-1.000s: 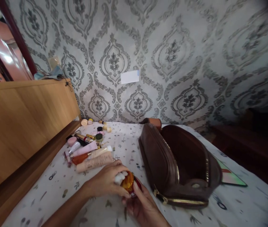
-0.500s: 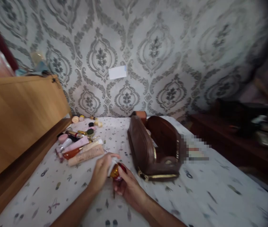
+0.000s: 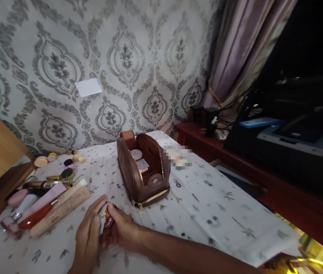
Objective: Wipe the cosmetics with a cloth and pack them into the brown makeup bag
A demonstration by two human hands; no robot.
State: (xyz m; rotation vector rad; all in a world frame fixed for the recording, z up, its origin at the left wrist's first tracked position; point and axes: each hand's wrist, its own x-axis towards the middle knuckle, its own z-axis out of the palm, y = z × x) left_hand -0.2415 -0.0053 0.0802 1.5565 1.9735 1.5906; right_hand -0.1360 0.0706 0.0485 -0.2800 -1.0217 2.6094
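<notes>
Both my hands meet low in the view, in front of a brown cosmetic bag. My right hand (image 3: 123,228) grips a small red-and-gold item (image 3: 110,217) with pale lettering, its thumb pressed on top. Around the near side of this item curves my left hand (image 3: 89,226), index finger stretched over it and thumb upright; its other fingers are hidden. A sliver of white shows between the hands. Unzipped at the top, the cosmetic bag (image 3: 147,194) holds a round pale compact (image 3: 136,154) and a glittery square case (image 3: 142,165).
Several cosmetics lie at the left, among them a beige tube (image 3: 61,209), a pink tube (image 3: 43,201) and a dark-lidded jar (image 3: 67,174). A wooden panel (image 3: 1,140) borders that side. On the right stand a dark red cabinet (image 3: 195,140) and a large black screen (image 3: 292,95).
The view has swung right, so the bag and cosmetics sit further left and the inside of the bag shows more. My hands stay together around the red-and-gold item.
</notes>
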